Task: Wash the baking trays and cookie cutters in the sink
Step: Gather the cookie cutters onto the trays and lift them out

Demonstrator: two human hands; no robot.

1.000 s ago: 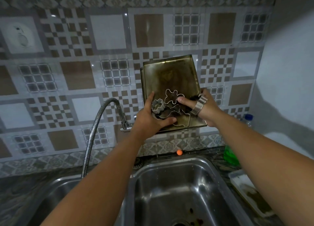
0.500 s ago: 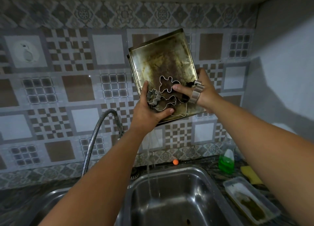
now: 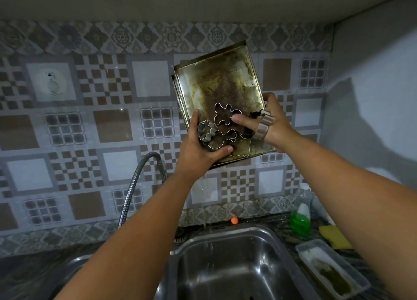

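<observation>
Left hand point(image 3: 198, 150) and right hand point(image 3: 274, 125) grip unlabelled baking trays point(image 3: 216, 85), tilted above sink point(image 3: 225, 266)

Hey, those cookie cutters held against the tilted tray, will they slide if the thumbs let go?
Probably: the baking tray is steeply tilted and dripping, so likely slick. The cookie cutters are thin open metal outlines, likely light, pinned only by thumbs.

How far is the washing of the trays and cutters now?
Nothing looks washed: the top baking tray carries brown residue. In hand: the left hand and right hand hold the trays tilted above the sink, pinning the cookie cutters while water drips. Left: scrubbing and rinsing everything.
</observation>
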